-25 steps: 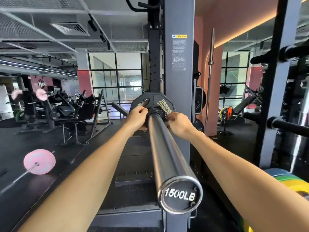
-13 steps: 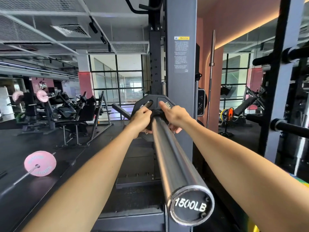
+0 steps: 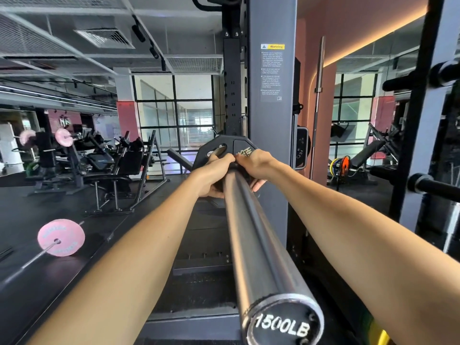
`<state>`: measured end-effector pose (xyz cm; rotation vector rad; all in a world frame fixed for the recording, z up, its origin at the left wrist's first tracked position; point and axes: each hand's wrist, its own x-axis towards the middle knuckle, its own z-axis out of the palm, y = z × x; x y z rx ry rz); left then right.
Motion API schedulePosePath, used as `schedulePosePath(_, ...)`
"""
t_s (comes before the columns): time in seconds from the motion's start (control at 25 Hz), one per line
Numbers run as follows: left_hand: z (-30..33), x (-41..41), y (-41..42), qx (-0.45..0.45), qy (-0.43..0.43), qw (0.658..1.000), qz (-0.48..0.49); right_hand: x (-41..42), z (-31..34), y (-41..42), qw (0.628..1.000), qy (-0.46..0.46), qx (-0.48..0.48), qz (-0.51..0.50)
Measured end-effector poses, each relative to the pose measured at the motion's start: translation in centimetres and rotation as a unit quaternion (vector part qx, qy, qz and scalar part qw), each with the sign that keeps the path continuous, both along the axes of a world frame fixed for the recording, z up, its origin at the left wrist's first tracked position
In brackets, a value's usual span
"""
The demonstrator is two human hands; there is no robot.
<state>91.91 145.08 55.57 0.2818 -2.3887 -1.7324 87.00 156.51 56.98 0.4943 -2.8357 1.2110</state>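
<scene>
Indoor gym, mixed light. Daylight enters through the grid windows [image 3: 174, 113] left of the grey upright [image 3: 270, 195]; the panes are slightly blown out. A warm orange strip glow [image 3: 373, 31] runs along the ceiling edge right of the upright. The floor [image 3: 62, 282] left of the upright is dark with a pale sheen. The barbell sleeve [image 3: 251, 232] in front of the upright carries a long bright streak, and its end-cap lettering is sharp. The left hand [image 3: 214, 175] and right hand [image 3: 254, 165] are evenly lit and a little soft. Wide-angle bowing bends beams and posts toward the frame edges. Far machines left of the upright are blurred.
</scene>
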Motion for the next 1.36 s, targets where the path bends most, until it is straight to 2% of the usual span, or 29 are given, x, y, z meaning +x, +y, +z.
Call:
schedulePosePath(0.12,-0.5,-0.2,0.2,0.032,0.026,0.999,0.020,0.7,0.0,-0.2,0.999,0.043,0.003,-0.007)
schedulePosePath(0.28,-0.7,-0.6,0.1,0.062,0.030,0.997,0.022,1.2,-0.6,-0.2,0.991,0.108,-0.055,-0.049)
schedulePosePath(0.4,-1.3,-0.3,0.1,0.109,0.027,0.993,0.035,0.6,-2.2,0.7,0.972,0.056,-0.214,-0.084)
schedulePosePath(0.48,-1.8,0.1,0.1,0.163,0.018,0.986,0.019,0.1,-2.6,1.4,0.964,0.012,-0.256,-0.072)
schedulePosePath(0.64,-1.8,0.5,-0.4,0.168,0.003,0.986,-0.008,-0.2,-2.0,2.0,0.980,-0.034,-0.193,-0.029)
schedulePosePath(0.84,-1.7,3.2,0.0,0.150,-0.006,0.989,-0.018,2.2,-2.1,2.8,0.993,-0.007,-0.114,-0.032)
schedulePosePath(1.16,-2.1,9.5,1.7,0.166,-0.005,0.984,-0.067,10.0,-2.1,5.0,0.992,-0.027,-0.097,-0.072)
schedulePosePath(1.36,-2.1,14.0,3.2,0.155,-0.013,0.984,-0.091,14.4,-2.2,6.6,0.990,-0.055,-0.113,-0.062)
